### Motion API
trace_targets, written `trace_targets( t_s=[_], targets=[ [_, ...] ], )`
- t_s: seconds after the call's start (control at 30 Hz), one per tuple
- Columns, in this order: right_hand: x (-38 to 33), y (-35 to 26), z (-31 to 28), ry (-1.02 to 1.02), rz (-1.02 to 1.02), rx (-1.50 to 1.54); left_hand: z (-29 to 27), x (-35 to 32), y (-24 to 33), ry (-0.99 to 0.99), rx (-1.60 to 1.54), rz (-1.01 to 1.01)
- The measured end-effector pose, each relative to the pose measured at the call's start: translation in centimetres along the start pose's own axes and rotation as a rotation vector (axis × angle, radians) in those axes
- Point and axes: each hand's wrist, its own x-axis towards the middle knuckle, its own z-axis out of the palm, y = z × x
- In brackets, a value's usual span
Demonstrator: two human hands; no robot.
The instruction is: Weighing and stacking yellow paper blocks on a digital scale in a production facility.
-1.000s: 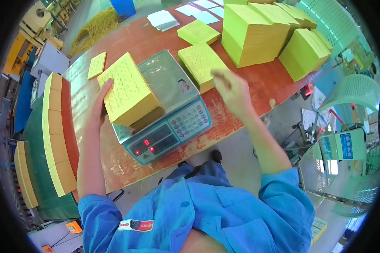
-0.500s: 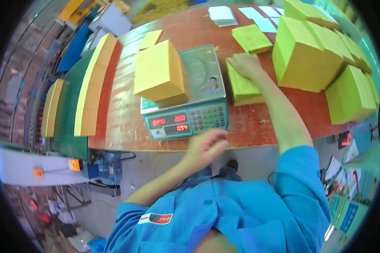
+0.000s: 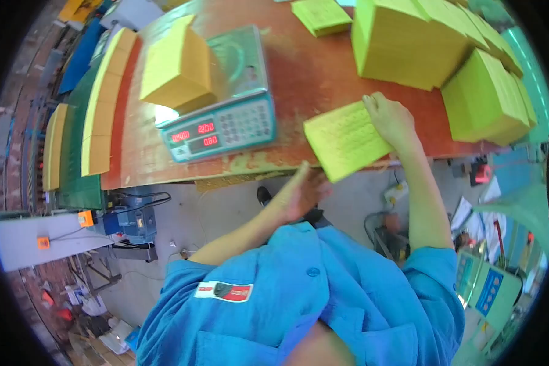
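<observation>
My right hand (image 3: 395, 122) grips the far right corner of a yellow paper stack (image 3: 343, 139), thumb over its top face. The stack is turned at an angle at the table's near edge; whether it rests there or is lifted a little, I cannot tell. Close to its near left corner, my left hand (image 3: 304, 194) is empty, its fingers apart. A green and white digital scale (image 3: 241, 116) with red lit figures stands to the left. On the left part of its metal pan sits a taller yellow paper block (image 3: 178, 70).
Large yellow paper blocks (image 3: 402, 52) fill the far right of the red-brown table (image 3: 299, 79). A thin yellow stack (image 3: 321, 16) lies at the back. Left of the scale, a long row of yellow paper (image 3: 107, 100) runs beside a green surface (image 3: 79, 161).
My right hand has drawn the yellow stack from beside the scale toward me and turned it. My left hand has opened out near it. The whole view has shifted right.
</observation>
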Motion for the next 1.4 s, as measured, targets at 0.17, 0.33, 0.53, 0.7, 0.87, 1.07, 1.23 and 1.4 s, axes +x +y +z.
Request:
trace_targets(
  t_s=[0.17,0.33,0.53,0.7,0.87,1.07,1.23,1.4],
  targets=[
    [-4.4,2.6,2.3,0.157,0.043,0.249,0.8,-1.9,0.8,0.067,-0.14,0.026],
    [-9.4,2.0,3.7,0.141,0.12,0.593,0.7,-3.2,0.8,0.149,-0.202,0.171],
    [-13.7,-0.7,4.7,-0.155,0.325,1.279,1.9,-4.7,0.6,0.136,0.006,0.174],
    [-16.0,-0.8,5.5,-0.239,0.241,1.181,2.5,-4.3,1.0,0.237,0.069,0.16],
    [-15.9,2.9,6.9,-0.266,0.292,1.18,1.5,-4.7,2.3,0.258,0.011,0.088],
    [-16.0,-1.3,5.1,-0.357,0.058,1.779,2.8,-7.0,6.6,-0.079,-0.031,-0.047],
    [-12.4,-10.6,-2.7,-0.299,-0.195,1.624,5.4,-11.4,16.3,-0.096,0.283,0.273],
    [-6.9,-22.3,-7.9,-0.133,-0.464,1.461,6.2,-16.6,29.6,0.056,0.683,0.494]
  ],
)
